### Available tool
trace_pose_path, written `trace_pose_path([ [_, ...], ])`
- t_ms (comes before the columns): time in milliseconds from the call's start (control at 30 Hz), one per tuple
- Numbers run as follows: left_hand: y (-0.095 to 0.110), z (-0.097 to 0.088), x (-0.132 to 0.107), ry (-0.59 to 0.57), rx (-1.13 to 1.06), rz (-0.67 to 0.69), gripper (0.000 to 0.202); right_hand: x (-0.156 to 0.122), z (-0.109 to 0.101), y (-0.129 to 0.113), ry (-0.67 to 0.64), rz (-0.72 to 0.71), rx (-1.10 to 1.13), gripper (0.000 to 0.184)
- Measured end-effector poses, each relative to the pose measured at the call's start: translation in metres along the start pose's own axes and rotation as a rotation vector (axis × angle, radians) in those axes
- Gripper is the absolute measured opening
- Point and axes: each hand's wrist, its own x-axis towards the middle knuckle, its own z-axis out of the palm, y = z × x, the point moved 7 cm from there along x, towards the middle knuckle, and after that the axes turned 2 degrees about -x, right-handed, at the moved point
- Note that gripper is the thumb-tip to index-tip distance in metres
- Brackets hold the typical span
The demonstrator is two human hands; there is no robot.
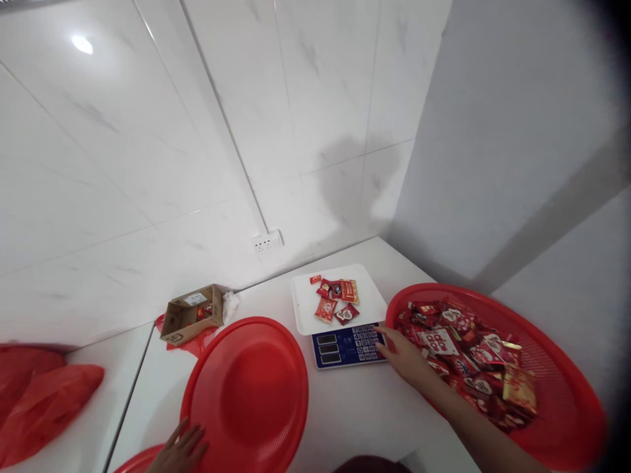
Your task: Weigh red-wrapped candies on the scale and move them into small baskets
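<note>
Right hand point(398, 351) is at one scale point(347, 349) (three displays point(328, 349)).

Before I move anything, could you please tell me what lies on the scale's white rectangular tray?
Several small red printed packets lie on the white rectangular tray; the tray surface directly beneath them is covered, so unseen.

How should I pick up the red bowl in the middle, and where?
Probably by the rim of the bowl, one hand on each side, since it is wide, round and open at the top. The left hand is at its left edge; the right hand could come from the right, where white table shows beside it.
</note>
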Motion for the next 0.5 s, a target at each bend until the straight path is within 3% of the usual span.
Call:
trace_pose_path([
  [133,-0.006,-0.03,0.018,0.198,0.231,-0.055,0.073,0.018,0.016,-0.02,-0.016,-0.106,-0.141,0.04],
  [267,-0.027,-0.056,0.031,0.402,0.343,-0.187,0.072,0.043,0.034,-0.04,-0.065,-0.167,-0.334,0.041],
  [400,-0.039,-0.075,0.044,0.551,0.264,-0.284,0.074,0.064,0.047,-0.055,-0.148,-0.219,-0.483,0.042],
  [500,-0.025,-0.086,0.061,0.627,0.03,-0.382,0.066,0.073,0.051,-0.058,-0.188,-0.187,-0.52,0.043],
])
